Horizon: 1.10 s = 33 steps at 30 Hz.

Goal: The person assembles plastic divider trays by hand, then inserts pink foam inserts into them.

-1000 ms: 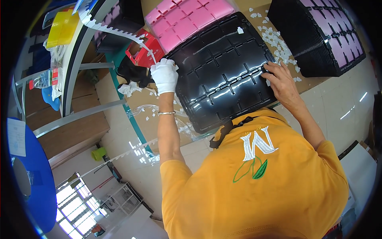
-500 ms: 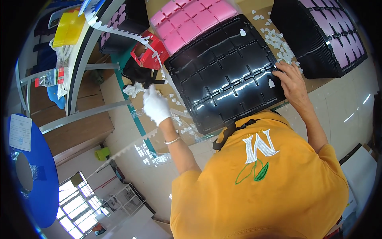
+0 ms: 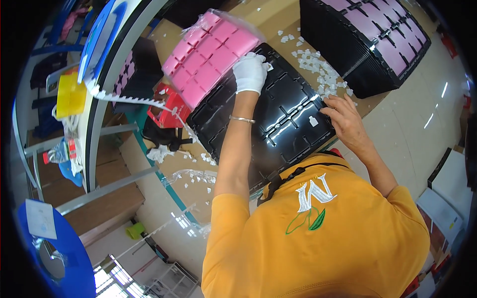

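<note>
**Gloved hand at the top edge of the black tray**

The left hand (image 3: pixel 250 73), in a white glove, is curled over the far edge of the black tray (image 3: pixel 263 124), fingers closed on a small white piece, just beside the pink tray (image 3: pixel 208 54) in its clear wrap. The black tray lies flat on the brown bench in front of the yellow shirt (image 3: pixel 318 238). Further right, the bare right hand (image 3: pixel 345 119) rests fingers-down and narrow on the tray's right edge, touching the loose white chips (image 3: pixel 318 69). Beyond stands a stack of black trays (image 3: pixel 367 44). It looks like chips are being set into the tray's pockets; the next placement calls for a careful pinch.
</note>
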Tool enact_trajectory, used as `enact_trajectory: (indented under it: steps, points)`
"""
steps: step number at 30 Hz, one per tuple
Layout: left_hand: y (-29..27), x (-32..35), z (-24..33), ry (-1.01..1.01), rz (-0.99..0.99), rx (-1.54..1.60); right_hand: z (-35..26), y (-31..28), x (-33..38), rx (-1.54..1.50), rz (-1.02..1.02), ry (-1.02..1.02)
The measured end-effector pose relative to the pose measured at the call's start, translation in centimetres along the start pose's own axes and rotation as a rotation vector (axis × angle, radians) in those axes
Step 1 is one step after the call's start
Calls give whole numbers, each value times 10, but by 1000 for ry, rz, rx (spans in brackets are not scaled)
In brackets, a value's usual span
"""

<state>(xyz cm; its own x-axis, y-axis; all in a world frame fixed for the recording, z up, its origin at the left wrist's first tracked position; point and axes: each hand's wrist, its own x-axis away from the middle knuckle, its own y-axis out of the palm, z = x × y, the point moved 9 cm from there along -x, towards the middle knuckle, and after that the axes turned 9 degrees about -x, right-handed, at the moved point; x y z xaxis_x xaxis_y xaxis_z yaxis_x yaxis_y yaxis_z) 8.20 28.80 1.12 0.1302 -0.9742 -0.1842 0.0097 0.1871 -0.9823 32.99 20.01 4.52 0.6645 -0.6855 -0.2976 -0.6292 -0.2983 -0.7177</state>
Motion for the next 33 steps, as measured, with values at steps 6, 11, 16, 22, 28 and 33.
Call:
enact_trajectory:
  steps: [6, 11, 16, 22, 28, 33]
  points:
    - [13, -4, 7, -3, -118, 1, 3, -8, -1, -2, 57, -16]
    - [14, -4, 1, -31, -174, 61, 12, -1, -6, -81, 36, 47]
    - [4, 2, 17, 143, 5, -160, 3, 30, -10, 31, -182, -45]
    - [8, 0, 14, 28, -86, -32, 0, 48, -22, 35, -259, -53]
    - [14, -2, 9, -25, -136, 10, 4, 57, -18, -35, -528, 28]
    - [15, -3, 9, -24, -115, 75, 1, 48, -19, 107, -309, -50]
